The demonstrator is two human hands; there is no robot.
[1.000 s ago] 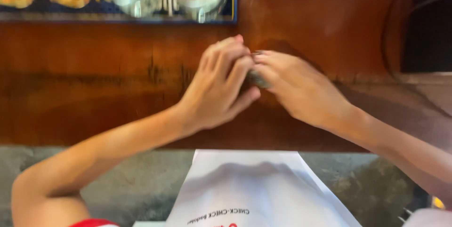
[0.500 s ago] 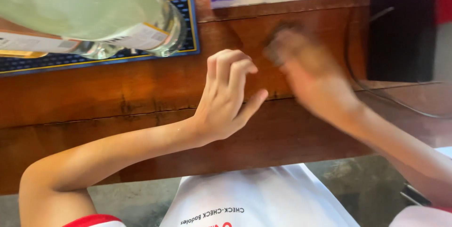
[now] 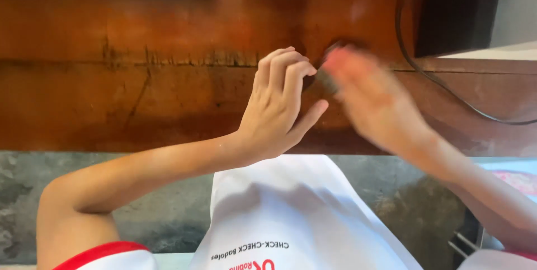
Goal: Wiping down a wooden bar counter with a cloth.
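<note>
We work at a wooden counter [image 3: 168,96], both hands meeting near its middle seam. The left hand [image 3: 279,102] stands on its edge with fingers curled and the thumb out, its fingertips beside a small dark object [image 3: 326,81]; whether they pinch it we cannot tell. The right hand [image 3: 375,102] is blurred by motion and its fingers close around that object from the other side, so we judge it to be the holding hand. What the object is cannot be made out. To do this step well, we brace the left hand against the wood, keep the grip short and near the fingertips, and slow the right hand so the piece does not slip. A black cable [image 3: 447,88] runs just right of the hands; we keep clear of it.
</note>
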